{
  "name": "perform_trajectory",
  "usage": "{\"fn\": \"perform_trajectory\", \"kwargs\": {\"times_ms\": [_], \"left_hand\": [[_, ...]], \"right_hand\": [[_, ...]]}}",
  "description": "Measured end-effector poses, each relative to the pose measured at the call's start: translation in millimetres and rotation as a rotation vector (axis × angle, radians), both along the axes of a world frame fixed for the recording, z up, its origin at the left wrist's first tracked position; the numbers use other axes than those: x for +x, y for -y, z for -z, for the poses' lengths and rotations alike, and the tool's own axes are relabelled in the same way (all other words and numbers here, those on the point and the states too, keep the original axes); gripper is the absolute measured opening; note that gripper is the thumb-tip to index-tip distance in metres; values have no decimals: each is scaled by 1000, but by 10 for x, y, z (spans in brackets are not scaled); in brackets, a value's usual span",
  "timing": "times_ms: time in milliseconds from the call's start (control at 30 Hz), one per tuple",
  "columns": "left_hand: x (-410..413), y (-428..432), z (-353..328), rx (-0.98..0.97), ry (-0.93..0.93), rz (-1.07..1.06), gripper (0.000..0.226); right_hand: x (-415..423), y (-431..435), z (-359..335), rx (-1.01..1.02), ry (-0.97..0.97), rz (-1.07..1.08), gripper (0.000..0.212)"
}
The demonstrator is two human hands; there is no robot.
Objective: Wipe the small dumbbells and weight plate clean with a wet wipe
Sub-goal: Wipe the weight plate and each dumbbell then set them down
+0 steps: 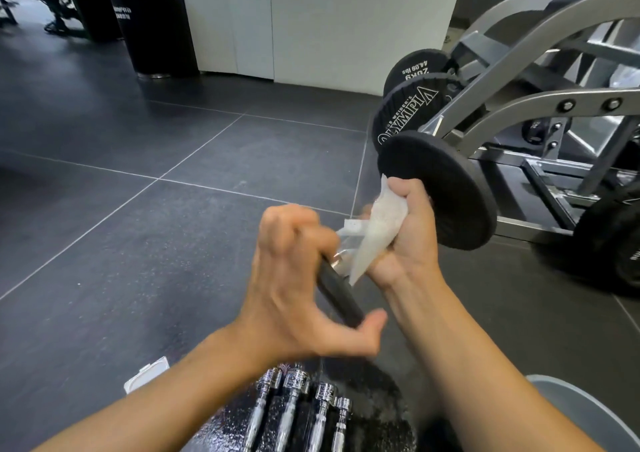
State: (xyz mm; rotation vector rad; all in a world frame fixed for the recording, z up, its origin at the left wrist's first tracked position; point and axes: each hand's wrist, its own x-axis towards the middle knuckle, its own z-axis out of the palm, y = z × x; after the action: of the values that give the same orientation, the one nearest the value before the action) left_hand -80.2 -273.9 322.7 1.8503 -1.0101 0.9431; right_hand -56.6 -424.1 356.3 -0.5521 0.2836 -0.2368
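Over dark grey gym tiles [173, 146], my left hand [294, 288] grips the black disc-ended dumbbell [443, 188], angled away past my right hand [412, 240] clutching a white wet wipe [377, 233].

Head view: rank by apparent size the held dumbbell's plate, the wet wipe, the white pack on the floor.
1. Dumbbell plate.
2. Wet wipe, crumpled in the right hand.
3. White pack, though the left forearm hides part of it.

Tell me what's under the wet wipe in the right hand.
The wet wipe, gripped by the right hand, wraps the bar of the dumbbell. Only a chrome collar peeks out beside the left hand, which grips the near end. The bar itself is covered.
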Motion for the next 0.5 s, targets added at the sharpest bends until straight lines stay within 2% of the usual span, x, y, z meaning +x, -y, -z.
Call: {"fn": "perform_trajectory", "kwargs": {"times_ms": [33, 100, 167, 200, 233, 300, 367, 433, 467, 500], "left_hand": [[44, -25, -73, -176, -332, 126, 59], [142, -71, -153, -649, -1126, 443, 48], [136, -71, -125, -897, -1872, 689, 50], [87, -59, -78, -948, -2096, 753, 60], [41, -42, -45, -1004, -2221, 808, 70], [5, 0, 18, -1095, -2234, 880, 75], [53, 6, -13, -1087, -2068, 830, 75], [140, -22, -109, -1021, -1778, 677, 57], [164, -27, -171, -938, -1587, 580, 51], [166, -35, -215, -774, -1338, 486, 48]], "right_hand": [[-42, -4, -32, 9, 42, -37, 34], [-121, -32, -61, 49, 125, -119, 34], [-164, -70, -70, 66, 207, -193, 33], [-172, -87, -76, 51, 234, -216, 33], [-172, -108, -93, 29, 255, -230, 33], [-181, -138, -148, -14, 257, -235, 32], [-191, -160, -206, -41, 219, -208, 31], [-175, -158, -215, -22, 143, -150, 32], [-156, -132, -196, 8, 97, -110, 33], [-117, -100, -152, 34, 43, -75, 34]]}}
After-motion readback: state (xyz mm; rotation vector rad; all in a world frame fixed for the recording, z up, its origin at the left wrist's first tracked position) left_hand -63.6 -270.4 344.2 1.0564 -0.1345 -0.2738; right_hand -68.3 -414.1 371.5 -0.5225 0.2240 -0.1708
